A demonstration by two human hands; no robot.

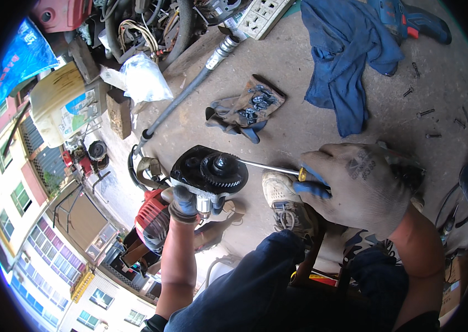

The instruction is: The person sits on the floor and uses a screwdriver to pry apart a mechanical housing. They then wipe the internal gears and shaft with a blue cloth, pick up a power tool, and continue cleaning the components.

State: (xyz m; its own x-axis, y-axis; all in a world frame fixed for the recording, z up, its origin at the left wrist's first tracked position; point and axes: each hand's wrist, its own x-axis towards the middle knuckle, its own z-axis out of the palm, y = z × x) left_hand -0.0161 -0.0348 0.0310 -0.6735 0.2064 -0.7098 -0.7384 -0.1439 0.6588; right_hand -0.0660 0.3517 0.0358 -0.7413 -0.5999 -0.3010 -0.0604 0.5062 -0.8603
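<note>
In my gloved left hand is a greasy black gear housing with a silver chuck-like end pointing down. A toothed gear, smeared with dark grease, sits exposed on its top face. My gloved right hand grips a screwdriver by its yellow handle. Its long metal shaft runs left, and the tip meets the gear's upper right edge; whether it presses there I cannot tell. Beyond the housing, a work glove with dark grease on it lies on the floor.
A blue cloth and a cordless drill lie at the far right, with several loose screws nearer. A grey hose runs toward a power strip. Left of my left forearm is a red machine. My shoe stands below the screwdriver.
</note>
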